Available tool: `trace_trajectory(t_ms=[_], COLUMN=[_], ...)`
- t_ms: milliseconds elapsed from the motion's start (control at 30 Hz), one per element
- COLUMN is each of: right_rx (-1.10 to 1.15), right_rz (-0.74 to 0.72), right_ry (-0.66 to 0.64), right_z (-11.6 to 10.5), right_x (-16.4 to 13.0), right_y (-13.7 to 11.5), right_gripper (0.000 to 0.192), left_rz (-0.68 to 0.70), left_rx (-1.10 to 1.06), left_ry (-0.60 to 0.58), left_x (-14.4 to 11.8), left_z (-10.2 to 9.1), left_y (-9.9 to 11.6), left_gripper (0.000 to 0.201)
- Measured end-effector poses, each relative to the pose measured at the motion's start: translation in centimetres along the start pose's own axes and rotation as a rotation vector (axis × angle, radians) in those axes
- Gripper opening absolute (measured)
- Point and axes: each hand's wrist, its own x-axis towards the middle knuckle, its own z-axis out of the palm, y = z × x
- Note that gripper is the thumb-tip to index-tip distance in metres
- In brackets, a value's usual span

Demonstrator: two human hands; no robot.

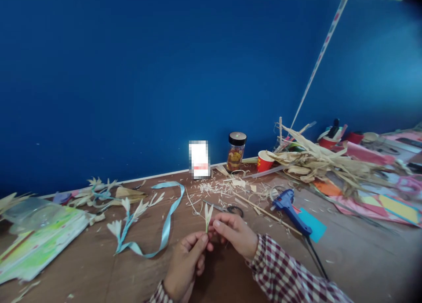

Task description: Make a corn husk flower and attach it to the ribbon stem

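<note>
A small pale flower of dried husk strips (208, 211), with a short greenish stem, stands upright between my hands. My left hand (188, 261) is closed, its thumb and fingertips pinching the flower's stem from below. Close against the flower's right side is my right hand (236, 235), its thumb and fingers pressed together; what they pinch is hidden. Just beyond my hands lies a pair of scissors (235, 211) with dark handles, partly covered by my right hand. To the left, a husk flower spray (127, 221) wrapped in light blue ribbon (171, 215) rests on the table.
A blue glue gun (292, 211) lies right of my hands beside a thin stick (270, 215). Husk scraps (214, 185) litter the table before a lidded jar (236, 153) and a red paper cup (264, 162). Dried husks (316, 158) pile up rightward; a painted sheet (42, 246) lies left.
</note>
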Motion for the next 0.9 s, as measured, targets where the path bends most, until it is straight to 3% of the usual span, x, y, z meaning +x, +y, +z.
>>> trace_trajectory(t_ms=[200,667,900], right_rx=[0.041,0.206,0.206], right_rz=[0.034,0.093,0.092], right_ry=[-0.071,0.033,0.031], right_z=[0.64,1.06,1.13], right_x=[-0.06,-0.09,-0.09], right_y=[0.63,0.87,0.93], right_gripper=[0.029,0.027,0.026], left_rz=[0.02,0.032,0.05], left_rx=[0.047,0.157,0.095], left_ry=[-0.007,-0.006,0.0], left_x=[0.13,0.12,0.01], left_z=[0.19,0.2,0.54], left_y=[-0.14,-0.39,-0.04], left_gripper=[0.029,0.034,0.025])
